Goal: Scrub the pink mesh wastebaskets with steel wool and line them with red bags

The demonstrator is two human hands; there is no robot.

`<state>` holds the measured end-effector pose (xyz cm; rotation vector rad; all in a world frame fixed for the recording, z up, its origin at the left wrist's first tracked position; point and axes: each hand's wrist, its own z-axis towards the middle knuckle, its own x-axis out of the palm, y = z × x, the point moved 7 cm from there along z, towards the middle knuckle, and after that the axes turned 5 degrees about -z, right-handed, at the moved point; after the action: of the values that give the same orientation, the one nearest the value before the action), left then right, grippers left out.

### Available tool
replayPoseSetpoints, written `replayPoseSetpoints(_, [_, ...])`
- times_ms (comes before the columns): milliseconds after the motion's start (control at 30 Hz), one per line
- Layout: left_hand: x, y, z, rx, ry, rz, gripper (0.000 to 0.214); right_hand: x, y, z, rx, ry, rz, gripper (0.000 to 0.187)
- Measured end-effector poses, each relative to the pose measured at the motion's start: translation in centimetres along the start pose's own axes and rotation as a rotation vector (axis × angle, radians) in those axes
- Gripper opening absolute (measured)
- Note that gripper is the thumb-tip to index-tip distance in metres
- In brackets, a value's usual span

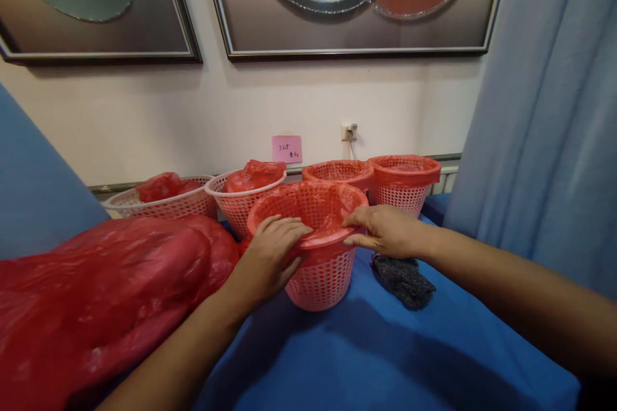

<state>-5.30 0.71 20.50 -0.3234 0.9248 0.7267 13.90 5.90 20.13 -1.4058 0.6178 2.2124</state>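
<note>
A white perforated plastic basket (322, 282) stands in front of me, lined with a red plastic bag (308, 205) that is folded over its rim. My left hand (277, 250) grips the near left side of the rim, fingers over the top and thumb below outside. On the right side of the same rim, my right hand (385, 230) pinches the folded bag edge between fingers and thumb. A crumpled black plastic bag (403, 279) lies on the blue cover just below my right hand.
Behind stand two more red-lined baskets, a right one (403, 196) and a middle one (337, 170). Two white baskets, one at far left (193, 205) and one beside it (236, 209), hold bunched red bags. A large red plastic heap (120, 295) covers the left. Blue curtains (540, 109) hang at the sides.
</note>
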Motion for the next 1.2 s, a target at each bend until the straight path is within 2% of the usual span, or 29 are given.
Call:
replayPoseSetpoints(67, [0.2,0.6,-2.0,-0.049,-0.185,0.082,0.054,1.0,-0.7,-0.6,0.006,-0.054,0.001,0.029])
replayPoseSetpoints(167, [1.2,1.9,-5.6,-0.208,-0.422,0.107,0.073,2.5,-1.4,-1.3,0.042,-0.144,0.008,0.018])
replayPoseSetpoints(267, [2.6,2.7,-8.5,-0.392,-0.550,0.074,0.083,3.5,-1.3,-1.7,0.047,-0.240,0.100,0.015])
replayPoseSetpoints(333, [3.1,2.1,-9.5,-0.403,-0.606,0.071,0.081,3.4,-1.0,-2.2,0.036,-0.341,0.186,0.028])
replayPoseSetpoints(400, [3.2,0.9,-9.8,-0.356,-0.647,0.086,0.076,2.8,-1.3,-3.2,0.078,-0.497,0.257,0.047])
replayPoseSetpoints(433, [3.1,0.3,-9.9,-0.334,-0.660,0.092,0.074,2.5,-1.8,-3.8,0.135,-0.587,0.296,0.053])
replayPoseSetpoints(500, [2.9,-0.3,-9.7,-0.317,-0.686,0.088,0.070,2.5,-3.4,-5.3,0.316,-0.750,0.440,0.051])
replayPoseSetpoints(567, [2.7,-0.5,-9.5,-0.312,-0.707,0.075,0.068,3.8,-5.3,-6.5,0.550,-0.843,0.717,0.047])
replayPoseSetpoints(633, [2.6,-0.6,-8.9,-0.289,-0.715,0.068,0.067,6.5,-6.2,-6.6,0.747,-0.802,1.099,0.050])
replayPoseSetpoints(667, [2.5,-0.8,-8.5,-0.269,-0.717,0.070,0.066,7.8,-6.0,-6.3,0.800,-0.751,1.287,0.051])
replayPoseSetpoints(767, [2.0,-1.4,-7.0,-0.161,-0.700,0.083,0.064,10.0,-4.8,-4.8,0.790,-0.622,1.663,0.048])
replayPoseSetpoints(867, [1.6,-1.8,-5.2,-0.069,-0.591,0.088,0.061,10.3,-4.2,-3.7,0.701,-0.603,1.717,0.040])
replayPoseSetpoints(967, [1.1,-1.6,-4.1,-0.057,-0.518,0.080,0.051,11.1,-4.2,-3.3,0.683,-0.581,1.683,0.032])
replayPoseSetpoints(1100, [0.6,-1.3,-3.9,-0.037,-0.560,0.033,0.045,12.7,-4.6,-3.5,0.733,-0.526,1.721,0.026])
replayPoseSetpoints(1200, [0.5,-1.0,-4.1,-0.047,-0.597,-0.003,0.043,12.4,-6.3,-3.3,0.746,-0.568,1.665,0.025])
